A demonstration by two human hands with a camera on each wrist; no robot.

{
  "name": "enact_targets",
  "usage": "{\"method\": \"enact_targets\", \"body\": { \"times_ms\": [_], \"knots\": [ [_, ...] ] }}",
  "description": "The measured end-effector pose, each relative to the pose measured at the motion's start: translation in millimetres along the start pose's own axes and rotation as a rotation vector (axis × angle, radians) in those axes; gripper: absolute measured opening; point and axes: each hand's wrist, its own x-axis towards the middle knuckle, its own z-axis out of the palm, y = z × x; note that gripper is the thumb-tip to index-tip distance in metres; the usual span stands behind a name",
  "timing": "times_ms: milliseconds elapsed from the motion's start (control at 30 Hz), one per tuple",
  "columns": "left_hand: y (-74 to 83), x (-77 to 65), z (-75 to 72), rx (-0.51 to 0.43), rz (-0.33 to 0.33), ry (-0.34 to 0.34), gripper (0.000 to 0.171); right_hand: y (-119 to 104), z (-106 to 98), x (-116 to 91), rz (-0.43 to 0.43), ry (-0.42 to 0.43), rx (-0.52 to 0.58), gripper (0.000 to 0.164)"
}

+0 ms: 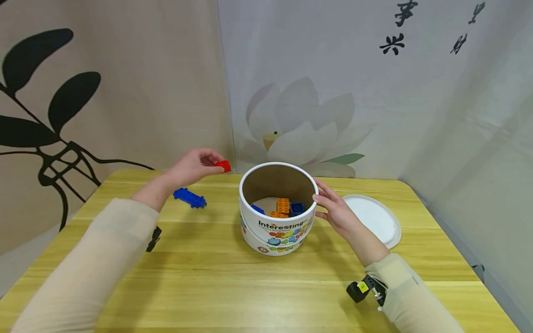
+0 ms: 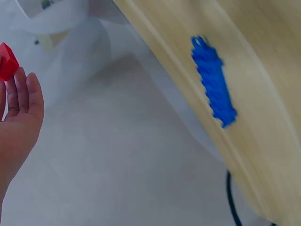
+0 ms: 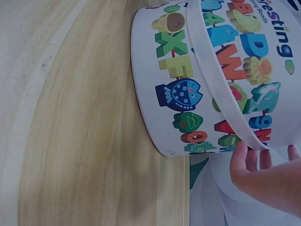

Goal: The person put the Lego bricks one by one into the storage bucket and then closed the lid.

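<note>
My left hand [image 1: 201,163] pinches a small red building block [image 1: 223,166] between thumb and fingers, raised to the left of the bucket. At the left edge of the left wrist view, the same red block [image 2: 7,62] shows at the fingertips. My right hand [image 1: 335,210] rests against the right side of the white printed bucket [image 1: 276,231], thumb at the rim and fingers spread along the outer wall. Inside the bucket lie orange blocks [image 1: 283,206] and blue blocks [image 1: 296,209]. In the right wrist view, fingertips touch the bucket wall beside its white handle [image 3: 221,80].
A long blue knobbed toy piece [image 1: 189,197] lies on the wooden table [image 1: 233,291], left of the bucket. To the right, a round white lid [image 1: 374,219] lies flat, partly behind my right forearm. A printed curtain [image 1: 166,92] hangs behind the table.
</note>
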Motion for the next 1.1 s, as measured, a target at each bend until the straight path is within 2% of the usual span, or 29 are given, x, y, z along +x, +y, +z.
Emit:
{"method": "enact_targets", "body": {
  "times_ms": [300, 500, 633, 767, 900, 1000, 1100],
  "knots": [
    [28.7, 17.0, 30.0, -0.087, 0.104, -0.053, 0.023, -1.0, -2.8, -0.9, -0.005, -0.002, -0.003, 0.056],
    [38.8, 22.2, 49.2, -0.099, 0.166, -0.086, 0.023, -0.4, -3.1, -1.4, -0.006, 0.000, -0.002, 0.056],
    [41.5, 22.8, 58.4, -0.103, 0.173, -0.097, 0.023, 1.2, -1.3, -1.0, -0.001, 0.006, 0.010, 0.056],
    [40.5, 23.6, 63.3, -0.134, 0.194, -0.101, 0.023, 1.7, -0.5, -1.0, 0.000, 0.011, 0.008, 0.056],
    [34.8, 22.9, 61.5, -0.183, 0.214, -0.079, 0.024, 1.2, -0.9, -1.7, -0.003, 0.009, 0.005, 0.056],
    [22.9, 21.7, 54.4, -0.183, 0.199, -0.036, 0.024, 0.2, -0.3, -1.7, -0.003, 0.008, 0.003, 0.056],
    [1.4, 20.1, 43.6, -0.137, 0.153, 0.007, 0.026, -0.6, 0.5, -1.5, -0.001, 0.016, 0.004, 0.055]
  ]
}}
